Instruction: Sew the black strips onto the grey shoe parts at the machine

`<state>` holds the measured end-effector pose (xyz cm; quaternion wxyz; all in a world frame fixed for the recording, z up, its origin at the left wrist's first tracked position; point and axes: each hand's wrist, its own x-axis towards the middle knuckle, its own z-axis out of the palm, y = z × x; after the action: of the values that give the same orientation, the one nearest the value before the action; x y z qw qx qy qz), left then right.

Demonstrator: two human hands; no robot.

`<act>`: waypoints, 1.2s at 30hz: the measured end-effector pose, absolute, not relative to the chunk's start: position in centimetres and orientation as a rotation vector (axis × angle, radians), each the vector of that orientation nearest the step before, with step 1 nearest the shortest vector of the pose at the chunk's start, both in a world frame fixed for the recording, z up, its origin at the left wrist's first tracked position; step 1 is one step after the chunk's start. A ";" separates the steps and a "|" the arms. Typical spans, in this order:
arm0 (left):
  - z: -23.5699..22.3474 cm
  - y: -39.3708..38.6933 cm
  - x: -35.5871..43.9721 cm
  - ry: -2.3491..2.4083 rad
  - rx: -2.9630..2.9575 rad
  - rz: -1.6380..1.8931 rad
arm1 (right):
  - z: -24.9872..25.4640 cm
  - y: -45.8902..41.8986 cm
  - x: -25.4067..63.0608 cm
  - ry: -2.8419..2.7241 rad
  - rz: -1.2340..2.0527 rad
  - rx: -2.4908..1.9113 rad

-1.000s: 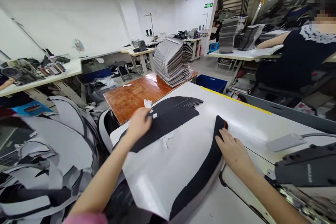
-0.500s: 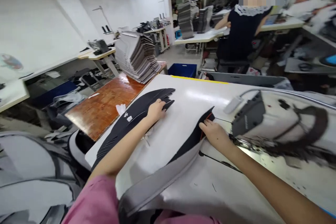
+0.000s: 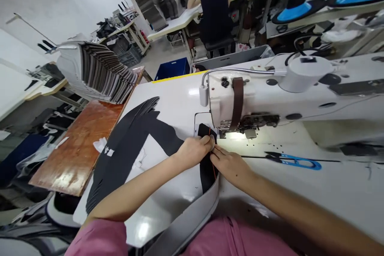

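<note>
My left hand (image 3: pixel 193 151) and my right hand (image 3: pixel 230 165) meet over a black fabric piece (image 3: pixel 207 178) with an orange line along it. Both hands have their fingers pinched on its edge. The piece lies beside the needle area of a white sewing machine (image 3: pixel 249 102). A grey fabric strip (image 3: pixel 192 218) runs from it down toward my lap. Behind my left wrist, another black piece (image 3: pixel 163 131) stretches out from a fanned pile of black fabric pieces (image 3: pixel 120 156); whether my left fingers touch that one I cannot tell.
Blue thread snips (image 3: pixel 300 161) lie right of my hands on the white table (image 3: pixel 174 88). A brown wooden board (image 3: pixel 76 144) adjoins at left, with a stack of grey panels (image 3: pixel 99 72) behind it. A blue crate (image 3: pixel 171 68) and a seated person (image 3: pixel 213 8) are beyond.
My left hand has left the black pile and come right to join my right hand. The orange-lined piece is now beside the machine. One piece sticks out from the pile. The view has turned right.
</note>
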<state>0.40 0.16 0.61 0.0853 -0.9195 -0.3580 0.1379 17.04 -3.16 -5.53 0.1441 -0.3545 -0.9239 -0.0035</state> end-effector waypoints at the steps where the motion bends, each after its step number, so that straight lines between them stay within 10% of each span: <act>1: 0.5 0.2 0.3 -1.028 -2.744 0.384 | -5.7 -3.3 17.4 -2.650 -0.032 -1.000; 36: -0.6 3.6 3.0 -1.152 -3.039 0.218 | -3.5 -2.6 19.9 -2.703 0.168 -1.221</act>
<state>2.96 3.59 -0.58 -0.0577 -0.9314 -0.3532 0.0669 19.94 -2.64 -3.54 0.0851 -0.4096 -0.9066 0.0563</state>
